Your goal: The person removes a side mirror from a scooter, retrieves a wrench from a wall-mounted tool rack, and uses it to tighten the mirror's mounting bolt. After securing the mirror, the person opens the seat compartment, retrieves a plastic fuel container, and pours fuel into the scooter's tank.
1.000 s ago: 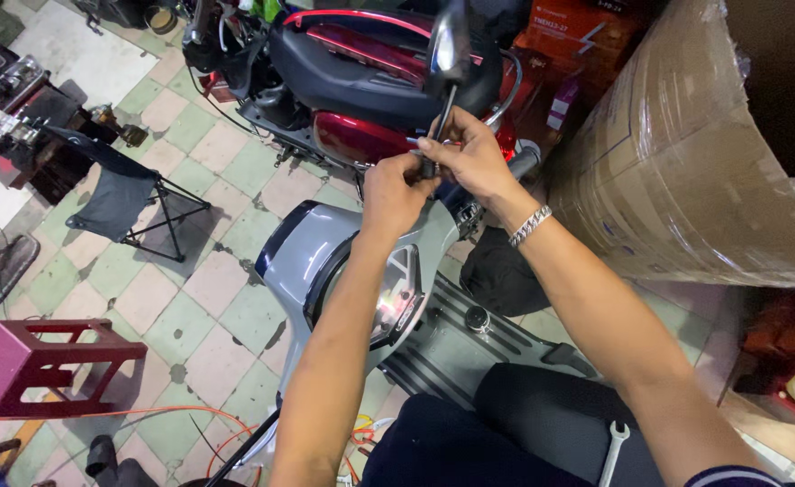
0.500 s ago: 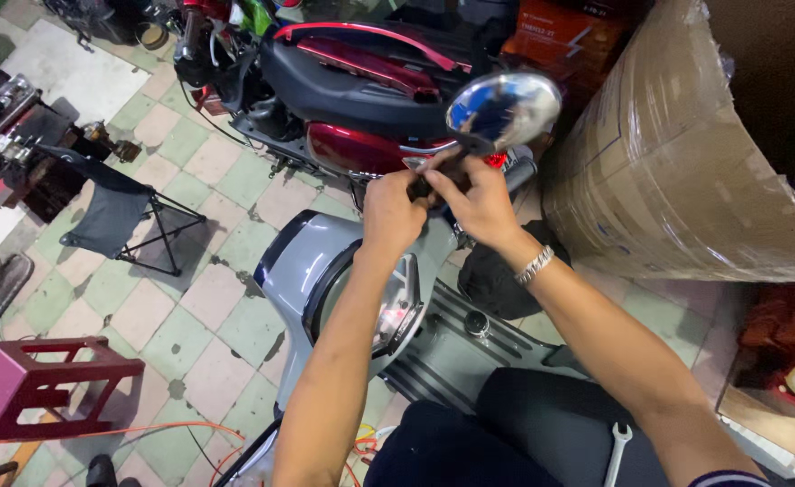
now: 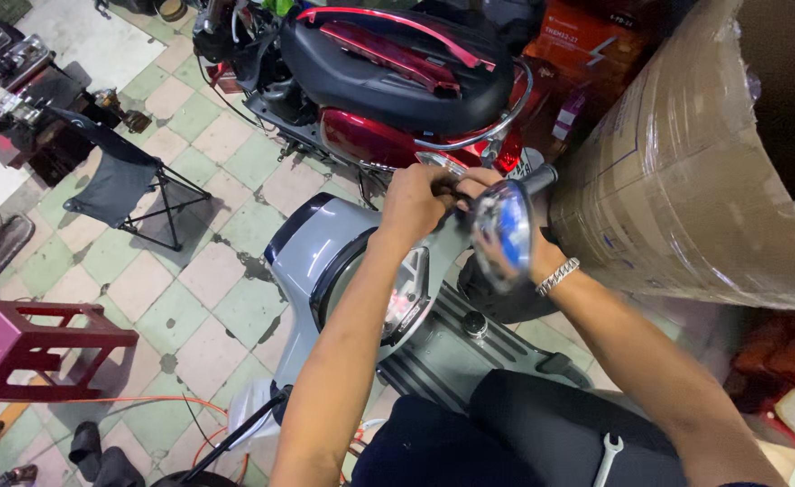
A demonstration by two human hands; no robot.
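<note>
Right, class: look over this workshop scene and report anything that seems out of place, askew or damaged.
A spanner lies loose on the black seat near the person. The big cardboard-wrapped bundle has torn plastic wrap at its top edge. Dark stains mark the tiled floor. Both hands, left and right, work at the round mirror.

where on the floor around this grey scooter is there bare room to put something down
Bare tiles lie between the folding stool, the maroon stool and the grey scooter. Crowded: the cardboard box and red motorbike hem both hands.
</note>
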